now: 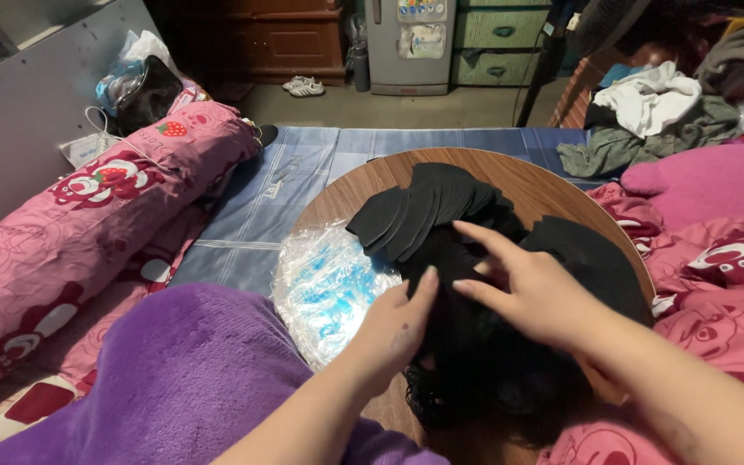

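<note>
A round wooden table (523, 182) stands on the bed in front of me. On it lies a fanned stack of flat black pieces (419, 211) and a heap of black material (475, 353). My left hand (398, 323) rests on the heap's left edge, fingers together and flat. My right hand (527, 284) hovers over the black pile with fingers spread, its fingertips touching the black pieces. Neither hand clearly grips anything. A clear plastic bag with blue contents (329, 288) lies on the table's left side, next to my left hand.
A purple blanket (174, 379) covers my lap at lower left. A pink patterned bolster (105, 207) lies left, pink bedding (716, 250) right. A pile of clothes (647, 112) sits at the far right. A blue sheet (303, 172) and a small fridge (411, 43) lie beyond.
</note>
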